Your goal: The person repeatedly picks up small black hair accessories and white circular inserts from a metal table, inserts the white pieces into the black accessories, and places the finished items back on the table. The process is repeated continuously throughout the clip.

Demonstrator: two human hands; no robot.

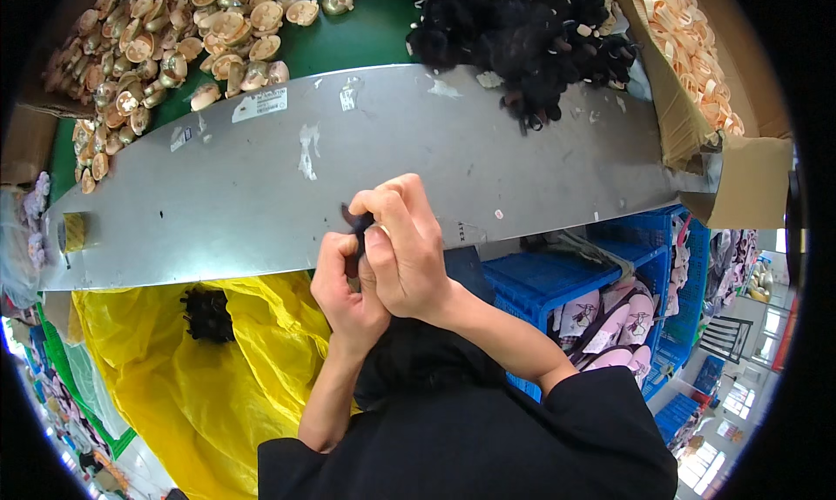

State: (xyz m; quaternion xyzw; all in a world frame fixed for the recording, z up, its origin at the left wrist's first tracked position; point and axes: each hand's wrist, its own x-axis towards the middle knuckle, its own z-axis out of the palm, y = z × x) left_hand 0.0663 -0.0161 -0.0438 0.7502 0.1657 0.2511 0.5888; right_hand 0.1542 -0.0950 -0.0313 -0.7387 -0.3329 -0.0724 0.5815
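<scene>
Both my hands are close together above the near edge of the grey metal worktop point(235, 178). My left hand point(348, 295) is closed, its fingers curled around a small black piece point(359, 224). On the same piece, from the right and slightly above, my right hand point(405, 252) closes with bent fingers. A dark brownish tip sticks out past the fingers; the rest is mostly hidden, so its exact kind cannot be made out. Farther back lies a heap of black fluffy pieces point(522, 30) with small beige bits among them.
Many beige and gold shell-like cups point(226, 26) lie at the back left. A cardboard box point(675, 91) of peach-coloured strips point(688, 30) stands back right. Below left hangs a yellow bag point(165, 395) with black pieces point(209, 315); blue crates point(549, 282) with pink slippers point(614, 326) stand right.
</scene>
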